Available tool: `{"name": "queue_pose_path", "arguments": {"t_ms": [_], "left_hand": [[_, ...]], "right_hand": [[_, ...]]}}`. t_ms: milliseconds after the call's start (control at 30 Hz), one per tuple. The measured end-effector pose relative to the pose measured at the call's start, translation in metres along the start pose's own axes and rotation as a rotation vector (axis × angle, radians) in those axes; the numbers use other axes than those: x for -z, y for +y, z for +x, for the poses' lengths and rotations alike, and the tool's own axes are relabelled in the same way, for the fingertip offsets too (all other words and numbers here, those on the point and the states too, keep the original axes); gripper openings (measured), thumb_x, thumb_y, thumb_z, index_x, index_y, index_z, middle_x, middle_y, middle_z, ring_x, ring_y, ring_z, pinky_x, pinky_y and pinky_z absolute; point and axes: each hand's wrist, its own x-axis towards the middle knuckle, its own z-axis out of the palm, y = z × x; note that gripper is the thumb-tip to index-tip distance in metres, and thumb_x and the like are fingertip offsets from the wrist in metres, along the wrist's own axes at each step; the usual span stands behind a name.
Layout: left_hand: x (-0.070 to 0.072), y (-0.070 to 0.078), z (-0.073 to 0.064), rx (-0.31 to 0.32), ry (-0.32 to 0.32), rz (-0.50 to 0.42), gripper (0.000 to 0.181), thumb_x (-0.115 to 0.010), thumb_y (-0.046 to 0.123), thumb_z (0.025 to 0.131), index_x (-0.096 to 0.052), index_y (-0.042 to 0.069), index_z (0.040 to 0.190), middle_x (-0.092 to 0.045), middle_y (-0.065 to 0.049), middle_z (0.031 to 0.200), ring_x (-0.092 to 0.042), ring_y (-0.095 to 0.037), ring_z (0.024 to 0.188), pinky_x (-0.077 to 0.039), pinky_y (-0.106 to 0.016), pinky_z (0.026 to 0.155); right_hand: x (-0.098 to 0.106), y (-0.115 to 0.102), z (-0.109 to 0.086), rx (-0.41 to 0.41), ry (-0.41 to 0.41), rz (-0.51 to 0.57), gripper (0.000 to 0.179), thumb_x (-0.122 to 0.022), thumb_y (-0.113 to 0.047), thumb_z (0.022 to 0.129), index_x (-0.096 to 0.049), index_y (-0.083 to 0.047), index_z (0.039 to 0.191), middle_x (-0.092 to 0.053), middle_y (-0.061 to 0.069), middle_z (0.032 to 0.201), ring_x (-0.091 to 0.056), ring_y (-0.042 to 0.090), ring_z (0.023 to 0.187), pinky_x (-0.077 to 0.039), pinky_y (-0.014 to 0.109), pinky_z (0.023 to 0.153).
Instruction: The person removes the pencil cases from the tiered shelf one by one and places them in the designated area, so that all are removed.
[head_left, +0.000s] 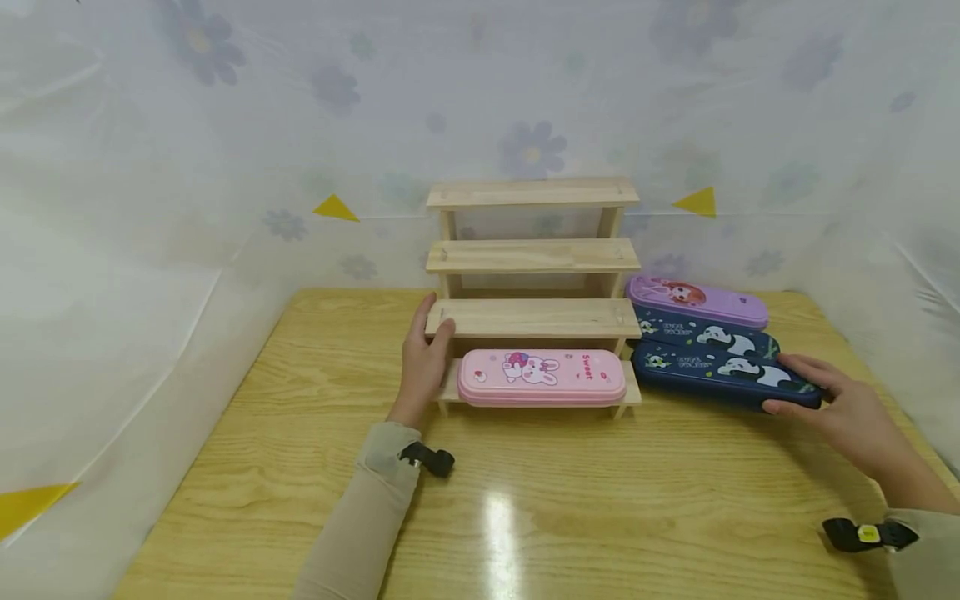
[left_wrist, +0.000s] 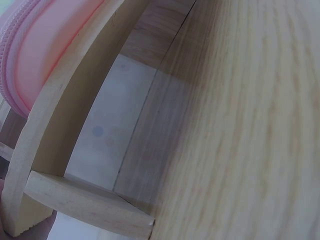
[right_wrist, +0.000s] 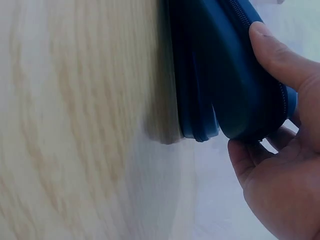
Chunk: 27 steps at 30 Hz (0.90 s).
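A stepped wooden shelf [head_left: 532,317] stands at mid-table, a pink zip pencil case [head_left: 542,377] with a rabbit print lying on its lowest step. My left hand [head_left: 426,362] grips the left end of the step above, thumb on top; the left wrist view looks along the shelf's wooden boards [left_wrist: 85,202] with the hand mostly out of frame. On the right, my right hand [head_left: 855,417] holds the right end of a navy panda pencil case [head_left: 720,379]. The right wrist view shows this case tilted, thumb [right_wrist: 272,50] on one side and fingers beneath.
Just behind the held case lies another navy panda pencil case [head_left: 720,333], partly covered, and a purple pencil case [head_left: 697,302] with a girl print lies behind that. White flowered cloth [head_left: 480,100] encloses the wooden table [head_left: 600,508]; yellow triangles [head_left: 697,202] mark it.
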Motion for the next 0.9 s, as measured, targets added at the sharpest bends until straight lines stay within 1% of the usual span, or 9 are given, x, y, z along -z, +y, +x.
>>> {"name": "queue_pose_path", "arguments": {"t_ms": [167, 300, 333, 367, 467, 533, 667, 767, 900], "left_hand": [[-0.001, 0.0, -0.001, -0.006, 0.013, 0.019, 0.057, -0.056, 0.034, 0.1, -0.037, 0.027, 0.154, -0.054, -0.001, 0.129, -0.044, -0.011, 0.061, -0.043, -0.029, 0.069], [-0.002, -0.001, 0.0, -0.019, 0.022, 0.032, 0.056, -0.056, 0.035, 0.1, -0.039, 0.028, 0.153, -0.056, -0.004, 0.126, -0.045, -0.016, 0.062, -0.044, -0.034, 0.067], [-0.002, -0.002, 0.0, -0.021, 0.027, 0.033, 0.056, -0.056, 0.035, 0.1, -0.039, 0.028, 0.152, -0.053, 0.002, 0.132, -0.046, -0.016, 0.064, -0.044, -0.035, 0.068], [-0.002, -0.002, 0.0, -0.022, 0.028, 0.033, 0.056, -0.056, 0.036, 0.099, -0.039, 0.029, 0.152, -0.057, -0.002, 0.123, -0.047, -0.016, 0.064, -0.044, -0.034, 0.066], [-0.001, 0.003, -0.002, -0.015, 0.013, 0.025, 0.056, -0.056, 0.035, 0.1, -0.039, 0.028, 0.152, -0.056, -0.003, 0.126, -0.046, -0.014, 0.062, -0.044, -0.032, 0.065], [0.0, 0.004, -0.001, -0.005, 0.003, 0.02, 0.056, -0.055, 0.032, 0.101, -0.038, 0.024, 0.153, -0.054, -0.004, 0.134, -0.051, -0.013, 0.072, -0.045, -0.032, 0.071], [0.0, 0.004, 0.0, 0.001, -0.015, 0.007, 0.058, -0.054, 0.028, 0.102, -0.034, 0.019, 0.155, -0.039, -0.002, 0.152, -0.049, -0.012, 0.065, -0.044, -0.034, 0.073], [0.0, -0.001, 0.001, -0.009, -0.009, 0.008, 0.057, -0.054, 0.033, 0.101, -0.035, 0.024, 0.155, -0.041, 0.0, 0.151, -0.038, -0.011, 0.049, -0.041, -0.033, 0.066], [-0.001, 0.001, 0.0, -0.012, 0.004, 0.016, 0.056, -0.055, 0.035, 0.101, -0.037, 0.027, 0.153, -0.044, 0.003, 0.147, -0.039, -0.011, 0.053, -0.041, -0.031, 0.067]], "right_hand": [[-0.002, -0.001, 0.002, 0.007, -0.03, -0.026, 0.087, -0.074, -0.038, 0.089, -0.026, -0.01, 0.157, -0.017, 0.03, 0.157, -0.009, 0.055, 0.141, -0.017, 0.073, 0.103], [-0.003, 0.0, 0.003, 0.035, -0.039, -0.026, 0.086, -0.074, -0.034, 0.089, -0.028, -0.007, 0.156, -0.021, 0.03, 0.156, -0.011, 0.052, 0.142, -0.022, 0.071, 0.101], [-0.003, 0.0, 0.004, 0.038, -0.042, -0.027, 0.086, -0.075, -0.034, 0.089, -0.028, -0.008, 0.156, -0.022, 0.031, 0.155, -0.012, 0.053, 0.142, -0.022, 0.071, 0.1], [-0.003, 0.0, 0.005, 0.039, -0.047, -0.025, 0.085, -0.075, -0.034, 0.089, -0.029, -0.008, 0.156, -0.022, 0.031, 0.155, -0.012, 0.053, 0.141, -0.024, 0.072, 0.099], [-0.003, 0.002, 0.007, 0.037, -0.063, -0.042, 0.086, -0.077, -0.034, 0.087, -0.031, -0.007, 0.155, -0.025, 0.034, 0.153, -0.018, 0.056, 0.138, -0.029, 0.073, 0.094], [-0.002, 0.002, 0.01, 0.036, -0.079, -0.064, 0.087, -0.078, -0.036, 0.086, -0.033, -0.005, 0.153, -0.026, 0.036, 0.15, -0.023, 0.059, 0.134, -0.032, 0.073, 0.091], [0.0, 0.002, 0.014, 0.046, -0.101, -0.112, 0.087, -0.079, -0.038, 0.084, -0.037, 0.0, 0.15, -0.03, 0.039, 0.146, -0.03, 0.061, 0.128, -0.036, 0.073, 0.087], [-0.001, 0.002, 0.017, 0.052, -0.106, -0.137, 0.088, -0.079, -0.039, 0.083, -0.038, 0.001, 0.149, -0.03, 0.04, 0.145, -0.03, 0.062, 0.127, -0.037, 0.073, 0.088], [-0.002, 0.003, 0.02, 0.072, -0.095, -0.174, 0.087, -0.081, -0.038, 0.082, -0.04, 0.003, 0.147, -0.032, 0.039, 0.144, -0.03, 0.062, 0.126, -0.036, 0.073, 0.088]]}}
